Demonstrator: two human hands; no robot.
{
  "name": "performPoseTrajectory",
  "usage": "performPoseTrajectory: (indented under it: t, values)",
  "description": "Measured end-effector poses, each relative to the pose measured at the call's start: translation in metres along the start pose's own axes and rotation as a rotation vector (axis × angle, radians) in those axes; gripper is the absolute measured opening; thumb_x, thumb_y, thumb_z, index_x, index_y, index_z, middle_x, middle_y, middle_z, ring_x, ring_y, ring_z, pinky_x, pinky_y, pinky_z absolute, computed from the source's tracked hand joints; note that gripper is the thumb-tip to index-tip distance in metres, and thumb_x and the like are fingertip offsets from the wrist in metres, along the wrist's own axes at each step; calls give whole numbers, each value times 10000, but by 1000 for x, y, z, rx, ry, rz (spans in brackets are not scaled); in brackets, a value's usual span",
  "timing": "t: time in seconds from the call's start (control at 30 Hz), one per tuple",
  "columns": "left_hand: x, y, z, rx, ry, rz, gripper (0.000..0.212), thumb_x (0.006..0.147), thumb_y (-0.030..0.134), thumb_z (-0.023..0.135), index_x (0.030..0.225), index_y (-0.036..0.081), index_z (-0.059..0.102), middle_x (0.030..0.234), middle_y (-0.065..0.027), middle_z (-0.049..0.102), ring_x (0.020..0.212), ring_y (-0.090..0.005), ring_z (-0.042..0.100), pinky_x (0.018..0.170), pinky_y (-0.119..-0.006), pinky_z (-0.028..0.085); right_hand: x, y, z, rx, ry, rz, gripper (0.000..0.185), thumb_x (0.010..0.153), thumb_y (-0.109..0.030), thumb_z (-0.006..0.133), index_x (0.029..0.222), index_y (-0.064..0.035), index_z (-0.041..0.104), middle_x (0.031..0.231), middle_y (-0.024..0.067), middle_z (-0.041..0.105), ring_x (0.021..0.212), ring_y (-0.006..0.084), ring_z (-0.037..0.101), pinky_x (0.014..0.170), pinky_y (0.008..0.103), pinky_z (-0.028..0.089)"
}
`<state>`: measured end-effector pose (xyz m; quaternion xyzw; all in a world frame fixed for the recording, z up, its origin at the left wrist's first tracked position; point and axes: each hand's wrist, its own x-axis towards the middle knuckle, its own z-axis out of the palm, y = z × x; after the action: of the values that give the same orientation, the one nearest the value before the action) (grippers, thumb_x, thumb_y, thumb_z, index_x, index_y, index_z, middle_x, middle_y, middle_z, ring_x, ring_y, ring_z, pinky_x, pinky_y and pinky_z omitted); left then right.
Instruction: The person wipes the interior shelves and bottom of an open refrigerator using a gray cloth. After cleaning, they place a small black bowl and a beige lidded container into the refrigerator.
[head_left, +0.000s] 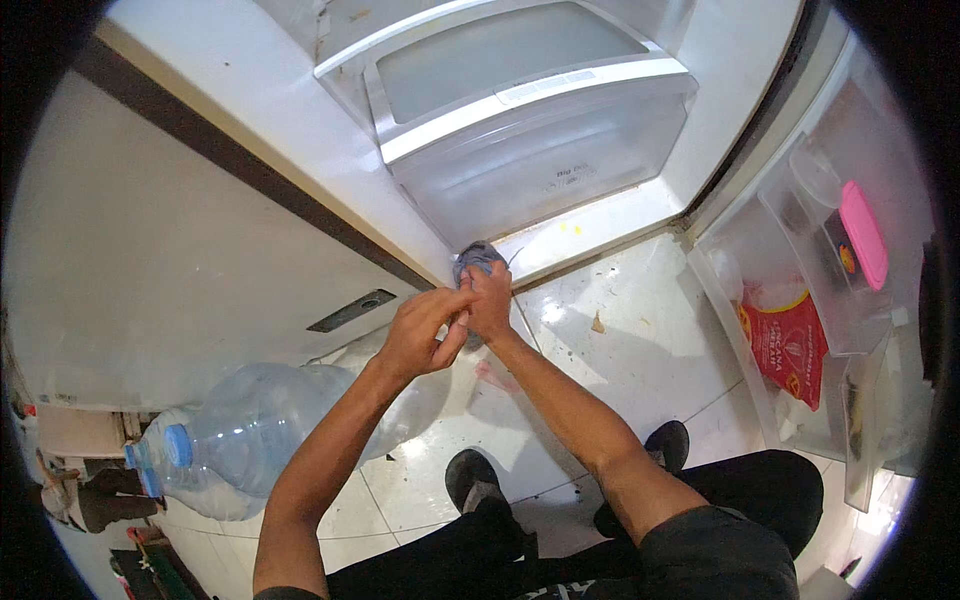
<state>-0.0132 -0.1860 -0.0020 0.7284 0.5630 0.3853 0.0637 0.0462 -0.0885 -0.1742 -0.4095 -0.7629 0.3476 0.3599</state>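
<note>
Near the middle of the view, my right hand (489, 298) holds a bunched grey cloth (478, 256) against the lower left corner of an open refrigerator's inner floor (600, 221). My left hand (429, 328) is just left of it, its fingertips close to or touching my right hand; whether it grips part of the cloth is hidden. Above the cloth stands a clear crisper drawer (540, 161) beneath a white-edged shelf. Small yellow spots (571, 229) mark the white surface right of the cloth.
Large clear water bottles (259, 420) with blue caps lie on the tiled floor at left. At right, the refrigerator door's bins (817, 247) hold a red packet (787, 349) and a pink-lidded container (864, 234). A grey panel with a lock (351, 310) is at left.
</note>
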Motion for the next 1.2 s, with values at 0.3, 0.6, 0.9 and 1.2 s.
performPoseTrajectory:
  t: [0.3, 0.6, 0.9, 1.2]
  values:
    - [13, 18, -63, -261, 422, 163, 525, 719, -94, 329, 1204, -52, 525, 968, -214, 620, 785, -227, 604, 699, -342, 530, 40, -132, -62, 634, 137, -20, 309, 944, -290, 640, 1067, -9, 677, 1002, 207, 583, 980, 374, 578, 877, 432, 466]
    - [44, 40, -91, -309, 573, 256, 561, 707, -105, 297, 1248, -39, 427, 967, -235, 581, 768, -217, 561, 677, -347, 517, 84, -168, -92, 639, 106, -212, 327, 956, -254, 624, 1145, 11, 658, 1027, 226, 612, 968, 373, 608, 855, 403, 484]
    - [33, 19, -74, -204, 339, 257, 559, 683, -158, 309, 1194, -46, 505, 990, -193, 607, 757, -192, 568, 699, -330, 520, 4, 2, -53, 114, -564, 78, 357, 947, -320, 604, 1101, -14, 701, 1026, 251, 669, 1008, 412, 621, 899, 466, 485]
    - [46, 4, -34, -174, 205, 188, 528, 686, -147, 407, 1171, -12, 564, 955, -157, 645, 698, -202, 591, 646, -319, 517, 42, -14, -82, -204, -237, -85, 516, 934, -415, 597, 1322, -75, 600, 1341, 257, 469, 1238, 407, 456, 1030, 533, 391]
